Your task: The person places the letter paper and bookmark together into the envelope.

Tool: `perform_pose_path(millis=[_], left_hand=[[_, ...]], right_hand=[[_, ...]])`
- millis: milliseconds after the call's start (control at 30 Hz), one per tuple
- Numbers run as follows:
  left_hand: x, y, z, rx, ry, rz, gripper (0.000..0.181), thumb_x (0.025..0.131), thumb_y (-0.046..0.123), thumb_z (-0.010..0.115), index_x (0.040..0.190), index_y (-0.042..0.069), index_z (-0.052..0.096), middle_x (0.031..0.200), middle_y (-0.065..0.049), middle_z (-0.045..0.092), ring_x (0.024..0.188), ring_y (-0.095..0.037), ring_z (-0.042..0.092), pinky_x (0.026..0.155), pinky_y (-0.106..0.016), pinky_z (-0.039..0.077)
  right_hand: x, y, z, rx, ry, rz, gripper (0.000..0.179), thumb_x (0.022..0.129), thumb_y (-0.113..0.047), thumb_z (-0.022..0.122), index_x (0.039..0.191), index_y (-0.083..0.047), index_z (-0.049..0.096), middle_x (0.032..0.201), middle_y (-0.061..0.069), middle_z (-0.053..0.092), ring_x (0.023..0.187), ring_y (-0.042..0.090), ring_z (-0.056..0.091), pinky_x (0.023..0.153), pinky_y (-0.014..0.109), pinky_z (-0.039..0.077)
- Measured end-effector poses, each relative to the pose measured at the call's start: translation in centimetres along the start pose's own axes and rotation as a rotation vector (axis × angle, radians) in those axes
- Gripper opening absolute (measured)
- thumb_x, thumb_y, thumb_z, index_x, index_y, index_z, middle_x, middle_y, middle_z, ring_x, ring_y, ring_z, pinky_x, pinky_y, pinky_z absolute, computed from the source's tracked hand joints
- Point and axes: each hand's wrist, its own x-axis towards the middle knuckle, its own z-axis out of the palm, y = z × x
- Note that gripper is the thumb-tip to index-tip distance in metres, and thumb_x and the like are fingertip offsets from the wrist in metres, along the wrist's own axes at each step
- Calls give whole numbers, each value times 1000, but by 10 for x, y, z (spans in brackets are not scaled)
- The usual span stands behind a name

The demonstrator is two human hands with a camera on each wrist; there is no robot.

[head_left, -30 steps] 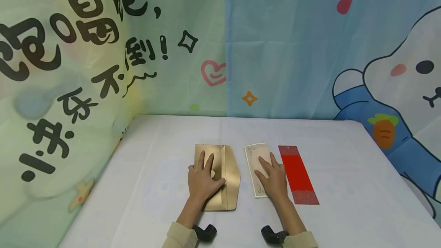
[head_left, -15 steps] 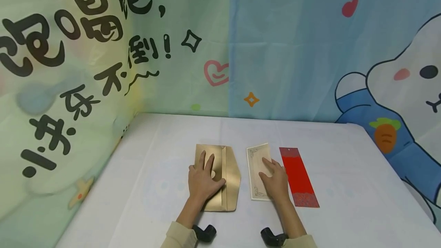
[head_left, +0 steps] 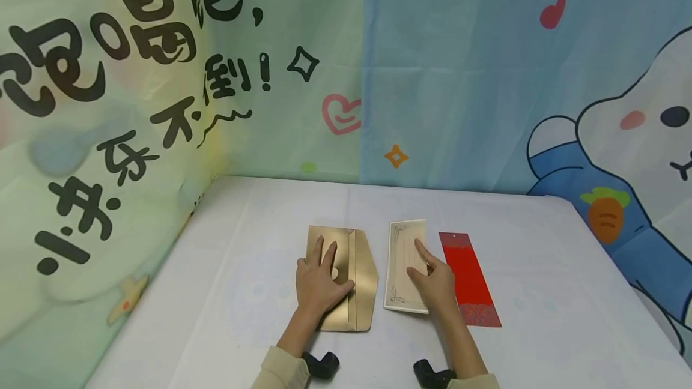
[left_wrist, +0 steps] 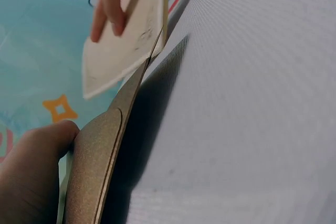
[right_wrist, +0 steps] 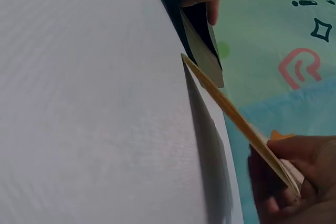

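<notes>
A gold envelope (head_left: 363,263) lies left of centre, its pointed flap toward the right. My left hand (head_left: 318,284) rests on it with fingers spread and the thumb (left_wrist: 50,139) reaching onto the flap. To its right, a cream folded card (head_left: 401,257) with an ornamental printed border leans up from the cloth. My right hand (head_left: 439,284) pinches the card's right edge. In the right wrist view that thumb (right_wrist: 310,148) lies on one face, and the card (right_wrist: 239,116) is seen edge-on, tilted. Some of the fingers behind the card are hidden.
A long red paper sleeve (head_left: 469,275) with patterned end bands lies just right of the card. White cloth (head_left: 259,293) covers the table. Printed curtains (head_left: 443,77) stand at the back and left. A black wrist-worn device (head_left: 322,366) shows under each wrist.
The right hand has gone from lying over the card to pinching its right edge, and the card's right side is raised. The left hand stays on the envelope. The view has shifted slightly.
</notes>
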Motion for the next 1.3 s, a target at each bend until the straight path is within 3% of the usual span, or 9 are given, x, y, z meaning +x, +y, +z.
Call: perform_pose_path(millis=[100, 167, 300, 433, 600, 767, 1000, 1167, 1300], left_hand=[[0, 0, 0, -1, 4, 0, 87, 60, 57, 62, 139, 24, 44, 148, -4, 28, 75, -31, 41, 64, -33, 36], [0, 0, 0, -3, 5, -1, 87, 60, 57, 62, 139, 24, 44, 148, -3, 29, 75, -31, 41, 63, -32, 36], [0, 0, 0, -5, 7, -2, 88, 60, 57, 62, 139, 24, 43, 148, -3, 28, 77, -31, 41, 63, -32, 36], [0, 0, 0, -6, 6, -3, 88, 60, 58, 62, 139, 24, 44, 148, -3, 28, 78, -31, 42, 63, -32, 37], [0, 0, 0, -7, 16, -2, 88, 59, 57, 63, 138, 23, 45, 148, -3, 29, 78, -32, 42, 64, -33, 37], [0, -1, 2, -10, 8, -11, 87, 59, 58, 62, 138, 24, 44, 148, -3, 28, 79, -32, 42, 65, -33, 37], [0, -1, 3, -2, 13, -11, 87, 60, 58, 62, 138, 24, 45, 147, -3, 30, 78, -32, 43, 64, -33, 37], [0, 0, 2, -6, 15, -9, 85, 62, 58, 62, 137, 22, 46, 147, -5, 30, 81, -34, 44, 67, -36, 38], [0, 0, 1, -12, 19, -6, 84, 63, 58, 61, 137, 22, 46, 147, -6, 31, 81, -35, 45, 67, -38, 39]], right_hand=[[-3, -7, -1, 147, -41, 18, 67, 82, 3, 62, 141, -21, 40, 131, 21, 48, 99, 29, 60, 66, 23, 51], [-4, -10, -1, 243, -86, 20, 69, 82, 5, 59, 142, -21, 37, 134, 21, 46, 106, 32, 58, 70, 25, 51], [-6, -11, -2, 323, -165, 28, 71, 85, 2, 58, 145, -26, 31, 146, 10, 31, 118, 29, 48, 78, 26, 48], [-6, -10, -3, 362, -187, 20, 70, 86, -1, 58, 145, -26, 30, 150, 1, 24, 123, 26, 44, 82, 25, 46], [-7, -10, -1, 382, -258, 57, 71, 85, -1, 58, 145, -24, 30, 150, 0, 23, 125, 24, 42, 84, 27, 45], [-10, -6, 8, 375, -368, 92, 75, 82, 3, 57, 146, -25, 29, 149, 9, 26, 120, 25, 47, 81, 32, 48], [-11, 1, 17, 340, -520, 63, 85, 76, 9, 62, 147, -22, 25, 147, 18, 28, 96, 27, 61, 73, 36, 52], [-12, 2, 19, 308, -602, 9, 89, 74, 7, 66, 148, -19, 22, 150, 14, 21, 112, 28, 54, 79, 33, 50], [-12, 2, 21, 267, -610, -43, 89, 74, 5, 68, 148, -15, 21, 152, 11, 17, 119, 32, 47, 83, 31, 48]])
